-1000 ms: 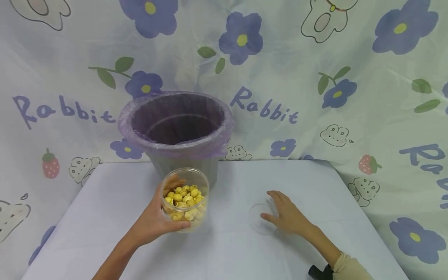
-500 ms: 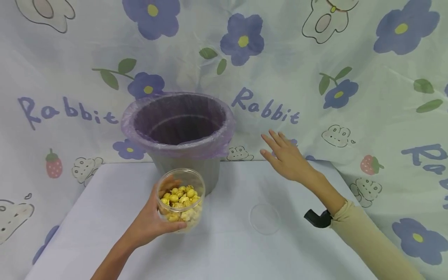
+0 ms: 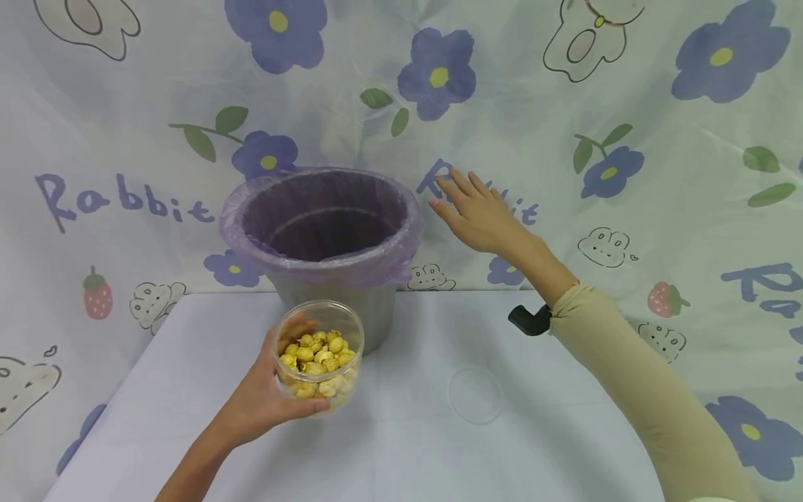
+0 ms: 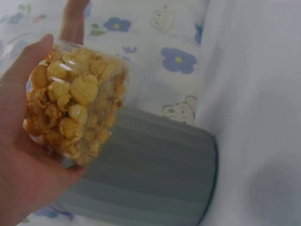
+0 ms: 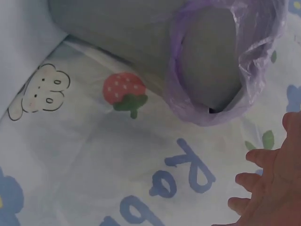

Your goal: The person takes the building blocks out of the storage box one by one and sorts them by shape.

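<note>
My left hand [image 3: 258, 401] grips a clear round plastic tub [image 3: 360, 348] from its left side, with the thumb in front. Yellow popcorn [image 3: 316, 357] fills its lower part, and the top is uncovered. Up close in the left wrist view, the popcorn [image 4: 77, 94] shows through the tub wall. Just behind the tub stands a grey bin [image 3: 370, 307] lined with a purple plastic bag [image 3: 314, 270]. My right hand [image 3: 479, 213] is in the air right of the bin's rim, fingers extended and holding nothing. A clear round lid [image 3: 475, 396] lies flat on the table.
A white cloth covers the table [image 3: 414, 460]. Behind it hangs a patterned curtain [image 3: 351, 84] with flowers and rabbits, close to the bin's back. A black bent piece [image 3: 530, 321] sticks out at my right wrist.
My right hand has left the lid on the table and risen up and forward, then leftward toward the bin's rim. My left hand and the tub have shifted slightly left.
</note>
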